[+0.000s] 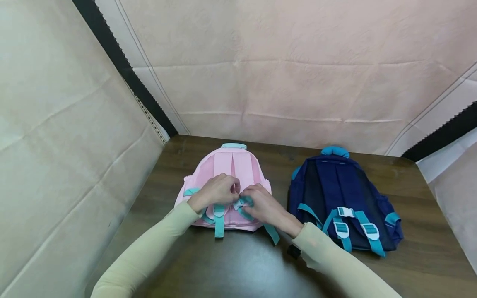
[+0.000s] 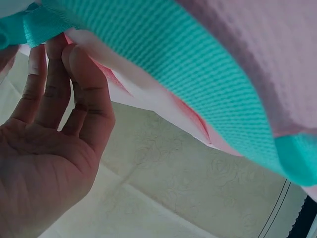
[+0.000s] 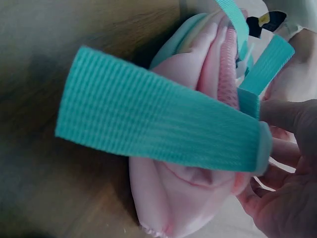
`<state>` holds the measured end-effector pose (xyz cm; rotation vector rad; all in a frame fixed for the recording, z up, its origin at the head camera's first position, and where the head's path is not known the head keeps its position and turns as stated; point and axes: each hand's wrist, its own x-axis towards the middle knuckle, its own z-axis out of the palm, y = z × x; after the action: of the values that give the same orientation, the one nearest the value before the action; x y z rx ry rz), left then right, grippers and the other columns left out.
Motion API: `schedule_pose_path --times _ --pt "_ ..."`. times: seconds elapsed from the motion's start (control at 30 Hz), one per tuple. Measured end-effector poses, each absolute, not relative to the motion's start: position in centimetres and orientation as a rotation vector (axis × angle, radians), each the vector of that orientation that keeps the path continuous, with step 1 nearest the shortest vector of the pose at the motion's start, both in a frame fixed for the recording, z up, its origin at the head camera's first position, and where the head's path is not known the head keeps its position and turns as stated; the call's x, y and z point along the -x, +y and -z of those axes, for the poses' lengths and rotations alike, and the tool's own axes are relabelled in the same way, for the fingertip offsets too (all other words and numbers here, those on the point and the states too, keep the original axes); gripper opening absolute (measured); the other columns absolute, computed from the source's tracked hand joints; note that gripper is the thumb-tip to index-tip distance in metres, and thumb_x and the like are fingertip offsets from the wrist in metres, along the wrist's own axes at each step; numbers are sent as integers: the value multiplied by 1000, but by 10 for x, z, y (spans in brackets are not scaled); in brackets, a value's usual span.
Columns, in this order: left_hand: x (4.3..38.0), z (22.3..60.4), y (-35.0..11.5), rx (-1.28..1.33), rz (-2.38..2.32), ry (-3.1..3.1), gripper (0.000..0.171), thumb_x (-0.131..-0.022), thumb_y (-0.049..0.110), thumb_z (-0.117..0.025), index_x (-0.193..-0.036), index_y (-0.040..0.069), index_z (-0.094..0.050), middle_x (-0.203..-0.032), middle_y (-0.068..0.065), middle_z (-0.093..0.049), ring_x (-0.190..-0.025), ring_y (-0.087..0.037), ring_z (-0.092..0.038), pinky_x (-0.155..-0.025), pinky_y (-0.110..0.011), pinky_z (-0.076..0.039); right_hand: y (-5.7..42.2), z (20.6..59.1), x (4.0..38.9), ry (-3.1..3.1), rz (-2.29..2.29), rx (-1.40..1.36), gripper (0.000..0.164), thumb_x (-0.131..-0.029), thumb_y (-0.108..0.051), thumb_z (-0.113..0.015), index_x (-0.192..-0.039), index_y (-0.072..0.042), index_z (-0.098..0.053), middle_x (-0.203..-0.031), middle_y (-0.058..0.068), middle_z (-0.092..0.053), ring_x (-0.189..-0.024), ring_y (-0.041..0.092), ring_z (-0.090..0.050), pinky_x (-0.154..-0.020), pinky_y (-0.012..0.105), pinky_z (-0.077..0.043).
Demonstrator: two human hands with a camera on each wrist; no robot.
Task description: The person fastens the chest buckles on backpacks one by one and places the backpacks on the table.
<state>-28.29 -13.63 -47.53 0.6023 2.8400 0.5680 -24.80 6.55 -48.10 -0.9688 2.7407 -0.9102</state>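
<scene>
A pink backpack (image 1: 205, 171) with teal webbing lies strap side up on the table. Both hands meet over its lower middle. My left hand (image 1: 218, 191) (image 2: 54, 158) has bent fingers, the tips pinching a teal strap (image 2: 47, 25), though their contact is partly hidden. Opposite it, my right hand (image 1: 266, 209) (image 3: 292, 163) grips teal webbing (image 1: 246, 203) near a pale clip, its fingers partly hidden behind the strap. One loose teal strap end (image 1: 271, 234) (image 3: 148, 119) hangs below the right hand, and another strap (image 1: 219, 223) runs down past the bag's lower edge.
To the right lies a navy backpack (image 1: 335, 182) with blue straps and a white chest buckle (image 1: 345, 212) joining them. The brown wooden table (image 1: 220, 269) runs back to a pale cloth wall (image 1: 298, 91). Another cloth wall (image 1: 74, 145) stands at the left.
</scene>
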Motion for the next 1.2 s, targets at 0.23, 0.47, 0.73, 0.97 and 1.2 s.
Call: schedule_pose_path --times 0.23,0.47,0.73,0.97,1.2 --pt "282 474 -143 -568 -613 2793 5 -95 16 -78 -99 18 -80 -77 3 -66 -75 -16 -59 -65 -29 -46 62 498 258 2722 906 1066 31 -92 -6 -85 -121 2 -79 -124 17 -79 -113 31 -65 -104 47 -58" --pt "282 471 -151 -612 -712 2725 10 -97 9 -72 -103 13 -80 -76 3 -66 -72 -12 -58 -68 -26 -47 56 506 261 2717 857 1032 37 -93 -1 -82 -130 -1 -78 -132 17 -78 -116 31 -66 -103 45 -61" --pt "279 468 -159 -699 -732 2681 9 -102 8 -73 -109 8 -78 -89 -1 -75 -79 -8 -62 -81 -25 -54 60 580 299 2759 834 1130 35 -90 -11 -85 -125 -17 -83 -121 2 -74 -107 16 -61 -92 32 -61" --pt "279 466 -169 -733 -808 2620 8 -103 7 -72 -108 7 -77 -95 -3 -78 -85 -9 -64 -87 -28 -56 56 570 294 2790 765 1156 31 -93 -11 -84 -124 -12 -83 -119 5 -72 -106 21 -61 -91 36 -60" --pt "276 472 -174 -767 -843 2612 7 -103 7 -72 -107 9 -78 -95 -2 -77 -85 -8 -64 -85 -27 -55 56 573 295 2804 741 1175 27 -93 -14 -86 -120 -13 -84 -114 4 -73 -103 19 -61 -89 34 -58"
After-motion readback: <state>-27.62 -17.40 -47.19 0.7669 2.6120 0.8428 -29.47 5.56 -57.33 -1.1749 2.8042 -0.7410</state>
